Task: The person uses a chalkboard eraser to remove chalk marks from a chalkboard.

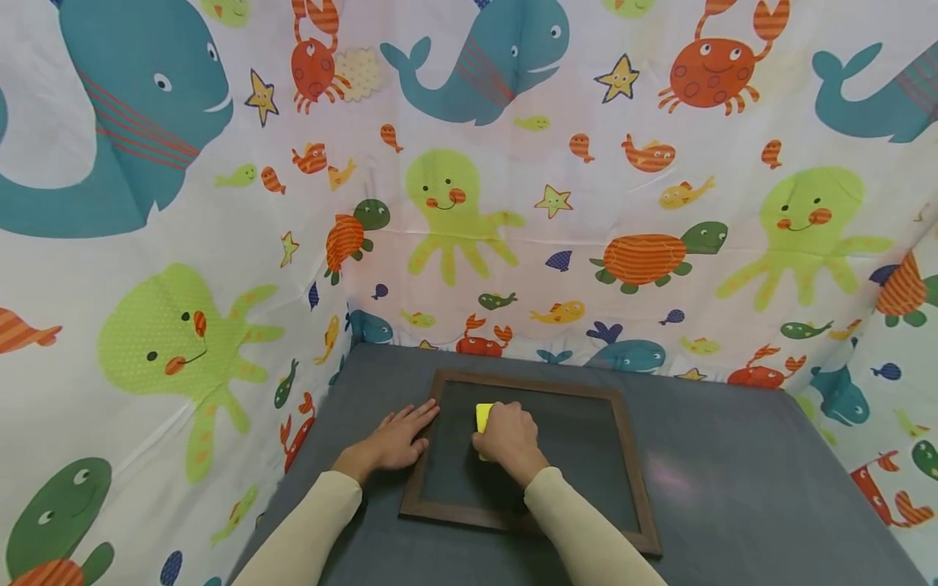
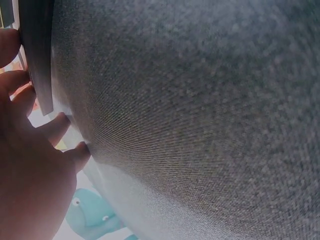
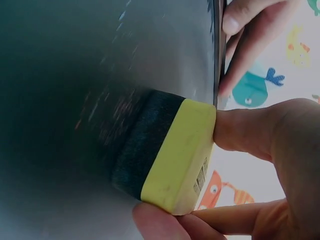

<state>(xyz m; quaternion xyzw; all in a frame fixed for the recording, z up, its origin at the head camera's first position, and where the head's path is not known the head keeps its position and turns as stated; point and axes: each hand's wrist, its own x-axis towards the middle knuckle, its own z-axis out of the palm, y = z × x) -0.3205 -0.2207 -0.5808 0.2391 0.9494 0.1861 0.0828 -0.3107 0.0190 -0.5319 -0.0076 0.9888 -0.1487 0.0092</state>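
Note:
A blackboard eraser (image 3: 175,155) with a yellow back and a dark felt face is gripped between the thumb and fingers of my right hand (image 1: 507,439). Its felt lies against the dark face of a wood-framed chalkboard (image 1: 579,456), left of the board's middle. Faint chalk streaks (image 3: 117,112) show beside the felt in the right wrist view. My left hand (image 1: 396,438) rests at the board's left frame, fingers extended, fingertips right at the wooden edge. The left wrist view shows that hand (image 2: 40,155) with its fingers spread along the frame (image 2: 42,60).
The board lies on a dark grey cloth-covered table (image 1: 733,472). A white curtain (image 1: 498,268) printed with whales, crabs, octopuses and turtles stands around the table's back and both sides.

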